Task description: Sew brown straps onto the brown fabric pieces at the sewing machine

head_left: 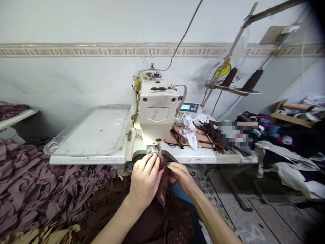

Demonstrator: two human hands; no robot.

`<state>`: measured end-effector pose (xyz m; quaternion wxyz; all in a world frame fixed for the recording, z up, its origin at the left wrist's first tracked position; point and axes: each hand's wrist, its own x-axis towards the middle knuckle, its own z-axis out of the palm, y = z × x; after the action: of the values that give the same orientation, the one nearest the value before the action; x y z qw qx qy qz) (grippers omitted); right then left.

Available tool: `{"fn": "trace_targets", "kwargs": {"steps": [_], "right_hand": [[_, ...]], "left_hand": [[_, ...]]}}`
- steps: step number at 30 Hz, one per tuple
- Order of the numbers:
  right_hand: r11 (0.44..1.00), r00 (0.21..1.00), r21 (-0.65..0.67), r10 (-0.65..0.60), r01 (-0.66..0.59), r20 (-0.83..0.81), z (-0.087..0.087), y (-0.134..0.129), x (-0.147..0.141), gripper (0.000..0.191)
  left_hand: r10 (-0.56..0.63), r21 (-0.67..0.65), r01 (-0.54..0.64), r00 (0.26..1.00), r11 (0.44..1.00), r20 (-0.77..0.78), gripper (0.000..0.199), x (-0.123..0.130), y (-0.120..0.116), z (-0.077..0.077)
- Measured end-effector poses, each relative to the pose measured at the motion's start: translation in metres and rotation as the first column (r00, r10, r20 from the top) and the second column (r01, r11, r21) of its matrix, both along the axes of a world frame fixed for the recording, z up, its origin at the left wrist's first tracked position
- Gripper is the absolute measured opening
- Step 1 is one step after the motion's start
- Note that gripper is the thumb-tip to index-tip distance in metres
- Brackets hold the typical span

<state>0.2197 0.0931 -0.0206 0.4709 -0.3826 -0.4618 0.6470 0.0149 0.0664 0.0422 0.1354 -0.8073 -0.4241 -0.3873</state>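
Observation:
Right below the needle area of the cream sewing machine (157, 112), my left hand (146, 181) presses dark brown fabric (144, 222) with its fingers bent together. The fingertips are close to the presser foot (153, 149). My right hand (183, 177) pinches an edge of the same fabric a little to the right and lower. From both hands the cloth hangs down over my lap, and small light dots show on its lower right part. What lies under my left fingers is hidden.
A clear plastic lid (88, 130) lies on the table's left side. Brown and white scraps (189, 132) sit right of the machine, near a control panel (189, 107). Mauve fabric (50, 189) is heaped at left. Thread cones (251, 81) stand on a rack at upper right.

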Motion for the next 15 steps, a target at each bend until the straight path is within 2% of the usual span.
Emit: {"fn": "trace_targets", "kwargs": {"steps": [2, 3, 5, 6, 7, 9, 10, 11, 12, 15], "right_hand": [[0.990, 0.989, 0.047, 0.126, -0.130, 0.073, -0.007, -0.004, 0.008, 0.043], [0.982, 0.977, 0.094, 0.150, -0.166, 0.153, -0.010, -0.005, 0.012, 0.041], [0.955, 0.922, 0.223, 0.103, -0.197, 0.373, -0.014, -0.007, 0.021, 0.039], [0.937, 0.872, 0.288, 0.033, -0.197, 0.488, -0.016, -0.006, 0.025, 0.040], [0.919, 0.806, 0.345, -0.052, -0.193, 0.590, -0.018, -0.005, 0.030, 0.039], [0.893, 0.648, 0.410, -0.202, -0.186, 0.734, -0.022, -0.002, 0.036, 0.034], [0.892, 0.592, 0.414, -0.239, -0.179, 0.770, -0.024, 0.000, 0.039, 0.031], [0.902, 0.575, 0.399, -0.241, -0.163, 0.782, -0.025, 0.003, 0.039, 0.028], [0.925, 0.613, 0.355, -0.203, -0.137, 0.764, -0.026, 0.006, 0.038, 0.026], [0.987, 0.835, 0.145, -0.028, -0.062, 0.549, -0.030, 0.013, 0.027, 0.034]], "left_hand": [[-0.006, -0.064, 0.019, 0.982, 0.998, 0.191, 0.031, -0.011, 0.003, -0.005], [0.033, -0.121, 0.005, 0.951, 0.993, 0.308, 0.029, -0.017, 0.005, -0.008], [0.160, -0.318, 0.017, 0.839, 0.948, 0.520, 0.031, -0.027, 0.007, -0.016], [0.218, -0.440, 0.083, 0.777, 0.894, 0.591, 0.034, -0.031, 0.007, -0.019], [0.258, -0.545, 0.189, 0.725, 0.817, 0.638, 0.037, -0.034, 0.005, -0.022], [0.291, -0.645, 0.388, 0.659, 0.658, 0.694, 0.038, -0.035, -0.003, -0.025], [0.295, -0.652, 0.435, 0.641, 0.621, 0.708, 0.039, -0.035, -0.008, -0.025], [0.294, -0.646, 0.445, 0.632, 0.620, 0.717, 0.038, -0.033, -0.013, -0.024], [0.292, -0.634, 0.431, 0.627, 0.642, 0.722, 0.037, -0.031, -0.019, -0.021], [0.282, -0.605, 0.392, 0.625, 0.693, 0.728, 0.034, -0.023, -0.031, -0.012]]}}
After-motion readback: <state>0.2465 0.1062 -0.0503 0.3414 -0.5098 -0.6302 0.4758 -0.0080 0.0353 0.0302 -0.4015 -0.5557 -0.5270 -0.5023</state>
